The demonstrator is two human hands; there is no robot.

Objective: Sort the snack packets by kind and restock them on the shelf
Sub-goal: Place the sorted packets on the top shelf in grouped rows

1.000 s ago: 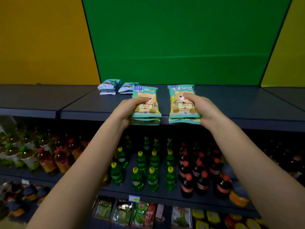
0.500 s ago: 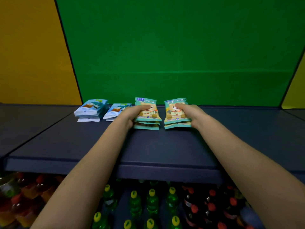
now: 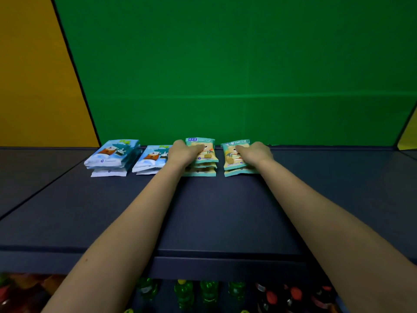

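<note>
Bear packets [image 3: 200,172], stacked right of the blue packets [image 3: 112,152], are clasped by left grip [image 3: 184,153] and right grip [image 3: 256,153]; a careless release could topple them.

You are facing a shop display unit. A dark shelf [image 3: 214,211] carries snack packets [image 3: 112,154] stacked by kind along its back edge. The tier below holds rows of green bottles [image 3: 208,292] and red-capped bottles [image 3: 270,298]. A green panel [image 3: 225,64] and a yellow panel [image 3: 33,75] back the unit.
</note>
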